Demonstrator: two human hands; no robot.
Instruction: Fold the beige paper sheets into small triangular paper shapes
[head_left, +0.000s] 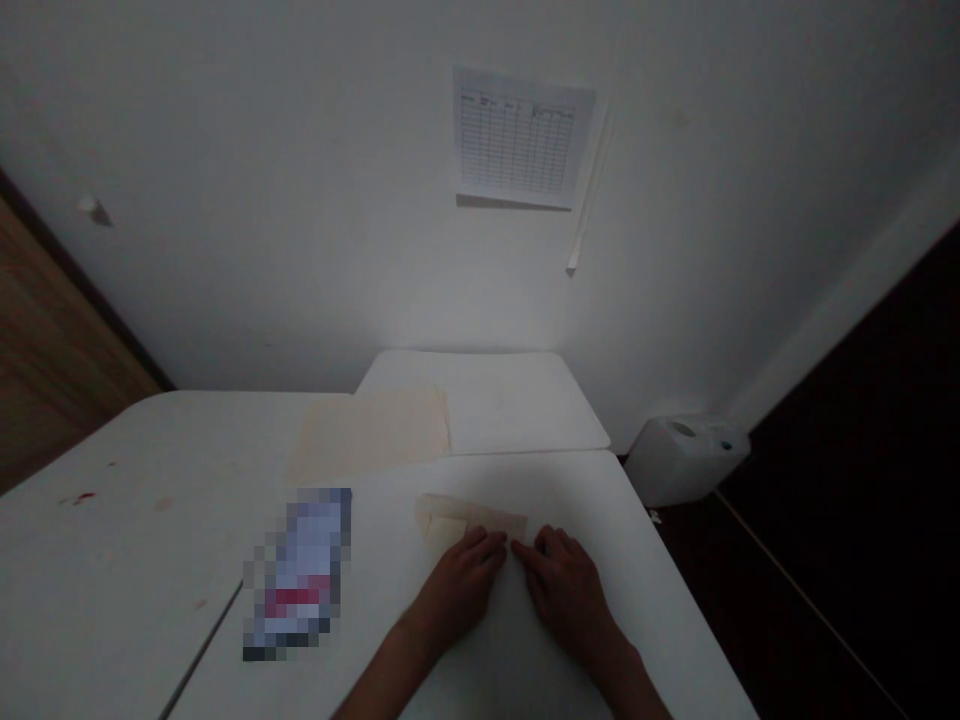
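Observation:
A small, thin, cream-coloured sheet (487,517) lies partly folded on the white table, with a paler layer showing at its left end. I cannot tell whether it is paper or cloth. My left hand (469,575) rests over its near edge, fingers bent and pressed together on it, hiding part of the fold. At the right end of the sheet is my right hand (564,585), with its fingers curled and thumb and fingertips at the corner. The fingertips of both hands almost meet. A larger, flat cream sheet (367,432) lies farther back to the left.
A blurred-out phone-shaped object (304,565) lies left of my hands on the white table (390,640). A seam divides the tabletop. Behind stands a wall with a printed chart (517,140). On the floor to the right sits a white plastic container (679,465).

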